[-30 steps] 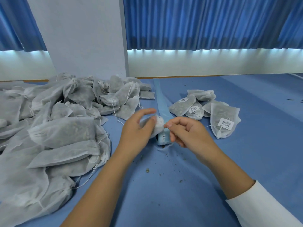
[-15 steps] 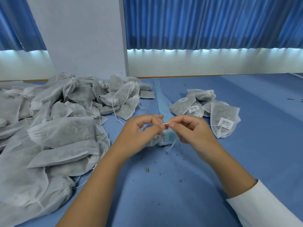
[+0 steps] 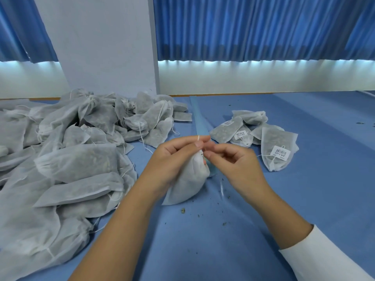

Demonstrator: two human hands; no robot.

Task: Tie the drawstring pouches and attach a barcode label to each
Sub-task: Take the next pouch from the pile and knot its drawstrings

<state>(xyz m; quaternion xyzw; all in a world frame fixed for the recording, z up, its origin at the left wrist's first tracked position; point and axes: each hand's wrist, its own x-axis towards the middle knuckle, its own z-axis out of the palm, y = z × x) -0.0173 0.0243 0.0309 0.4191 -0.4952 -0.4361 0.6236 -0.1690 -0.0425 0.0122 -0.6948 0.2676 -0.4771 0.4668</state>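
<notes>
Since half a second ago the pouch [image 3: 187, 184] has come up into plain view: it now hangs between the wrists, its lower corner near the desk [image 3: 304, 209], and the right hand [image 3: 237, 167] has drawn a little away from the left hand [image 3: 172, 159].

On the blue desk, the big heap of unlabelled pouches [image 3: 71, 159] fills the left side. A smaller group of labelled pouches [image 3: 278, 151] lies well apart to the right, and a pale blue strip [image 3: 199, 120] runs away between the two groups.

The left fingers are curled round the pouch's gathered neck, and a short white end of drawstring [image 3: 198, 138] stands up above them. The right thumb and forefinger are pinched together just beside that neck, apparently on the drawstring's other run, though the thread there is too fine to be sure. The remaining right fingers are loosely curled. Small dark crumbs [image 3: 183, 210] dot the desk under the hands.

The step in hand looks like closing the knot. To do it well:
- Keep the left grip tight at the neck so the gathers stay bunched.
- Pull the free run sideways, not upward.
- Seat the knot hard against the fabric before letting go, so nothing more spills.
</notes>
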